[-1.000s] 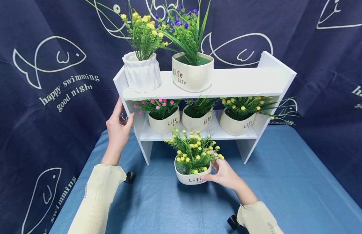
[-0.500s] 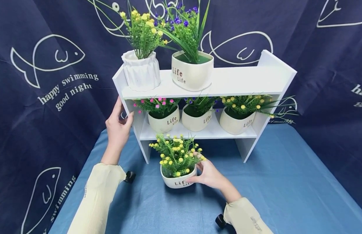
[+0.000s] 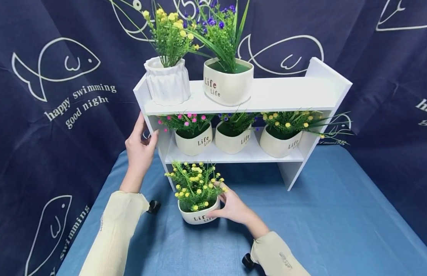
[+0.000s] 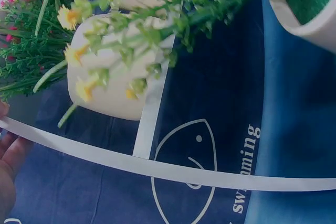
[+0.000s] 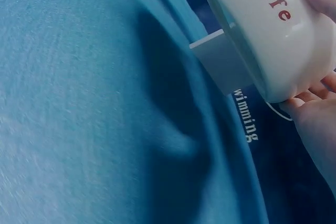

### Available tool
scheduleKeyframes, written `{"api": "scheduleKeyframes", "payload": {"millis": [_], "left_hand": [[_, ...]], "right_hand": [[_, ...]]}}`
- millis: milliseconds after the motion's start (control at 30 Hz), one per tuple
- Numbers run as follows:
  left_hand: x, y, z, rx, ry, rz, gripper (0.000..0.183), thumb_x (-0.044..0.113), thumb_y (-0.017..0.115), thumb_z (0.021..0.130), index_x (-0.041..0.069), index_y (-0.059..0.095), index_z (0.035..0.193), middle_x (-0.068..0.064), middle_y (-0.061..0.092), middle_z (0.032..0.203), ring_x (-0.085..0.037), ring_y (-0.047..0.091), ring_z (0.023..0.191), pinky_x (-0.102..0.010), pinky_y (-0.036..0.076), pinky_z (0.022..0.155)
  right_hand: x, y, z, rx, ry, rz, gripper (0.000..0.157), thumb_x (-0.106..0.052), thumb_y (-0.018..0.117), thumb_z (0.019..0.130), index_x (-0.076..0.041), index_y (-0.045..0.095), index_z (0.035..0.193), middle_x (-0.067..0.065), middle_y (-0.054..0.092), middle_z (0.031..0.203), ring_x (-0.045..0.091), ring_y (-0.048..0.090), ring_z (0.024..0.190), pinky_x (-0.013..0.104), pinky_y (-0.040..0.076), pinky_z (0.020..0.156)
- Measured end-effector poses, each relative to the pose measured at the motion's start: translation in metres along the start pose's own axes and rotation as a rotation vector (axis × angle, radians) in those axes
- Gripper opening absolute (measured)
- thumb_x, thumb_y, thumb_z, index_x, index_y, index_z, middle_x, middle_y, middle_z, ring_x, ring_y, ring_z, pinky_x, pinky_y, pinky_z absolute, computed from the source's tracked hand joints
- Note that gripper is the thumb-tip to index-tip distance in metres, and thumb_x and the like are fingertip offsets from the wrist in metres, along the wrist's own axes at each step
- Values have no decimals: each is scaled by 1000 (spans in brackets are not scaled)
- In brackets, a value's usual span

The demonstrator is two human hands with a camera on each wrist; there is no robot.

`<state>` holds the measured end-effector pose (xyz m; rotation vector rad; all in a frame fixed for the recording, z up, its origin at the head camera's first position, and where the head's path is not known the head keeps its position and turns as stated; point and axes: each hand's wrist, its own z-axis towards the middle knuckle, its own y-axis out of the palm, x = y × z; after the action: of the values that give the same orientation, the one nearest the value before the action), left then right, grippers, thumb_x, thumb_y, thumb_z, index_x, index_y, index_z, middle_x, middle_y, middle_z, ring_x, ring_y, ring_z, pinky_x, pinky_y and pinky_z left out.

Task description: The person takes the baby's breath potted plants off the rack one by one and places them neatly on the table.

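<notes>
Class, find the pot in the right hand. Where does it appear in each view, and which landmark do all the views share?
Head: pot low, slightly left of centre.
Left wrist: pot in the top right corner, partly cut off.
Right wrist: pot at upper right, lettering showing.
Shared landmark: the blue cloth.

White fluted pot (image 3: 168, 87) of yellow flowers, cream Life pot (image 3: 229, 86) of purple flowers beside it, lower row left to right: pink-flowered pot (image 3: 193, 144), purple-flowered pot (image 3: 232, 142), yellow-flowered pot (image 3: 278, 144), navy backdrop (image 3: 382, 103) with white fish outlines, blue cloth (image 3: 337, 214) underneath.
</notes>
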<state>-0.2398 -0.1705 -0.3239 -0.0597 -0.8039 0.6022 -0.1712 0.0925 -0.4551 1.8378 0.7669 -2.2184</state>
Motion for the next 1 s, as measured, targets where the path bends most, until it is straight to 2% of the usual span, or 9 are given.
{"api": "scheduleKeyframes", "payload": {"millis": [200,467,700,900,1000], "left_hand": [[0,0,0,7,-2,4,64,4,63,91,22,41,149,-11,64,129,-23,64,112,2,47,76],[0,0,-1,0,-1,3,64,4,61,92,23,39,149,-13,64,127,-23,63,112,2,47,77],[0,0,-1,0,2,-3,64,4,61,93,24,39,150,-12,64,128,-22,63,113,1,47,77],[-1,1,-1,3,4,-4,64,3,61,92,22,40,149,-12,62,131,-23,63,114,1,47,78],[0,1,-1,1,5,-6,64,3,61,92,22,39,150,-11,62,132,-23,63,114,0,47,78]], "right_hand": [[8,10,5,1,7,-29,91,-8,86,70,7,33,143,29,37,147,41,39,137,44,32,114],[15,20,11,24,2,-65,88,-13,89,67,-2,41,140,24,42,145,36,42,137,43,35,113],[21,28,14,28,26,-69,89,-16,90,66,-3,41,140,25,38,148,35,41,137,44,36,113],[32,33,16,0,45,-83,88,-19,90,66,-9,40,138,20,44,144,32,54,126,43,46,107],[34,36,16,0,43,-123,88,-21,90,65,-11,40,137,16,47,141,30,54,126,47,45,107]]}}
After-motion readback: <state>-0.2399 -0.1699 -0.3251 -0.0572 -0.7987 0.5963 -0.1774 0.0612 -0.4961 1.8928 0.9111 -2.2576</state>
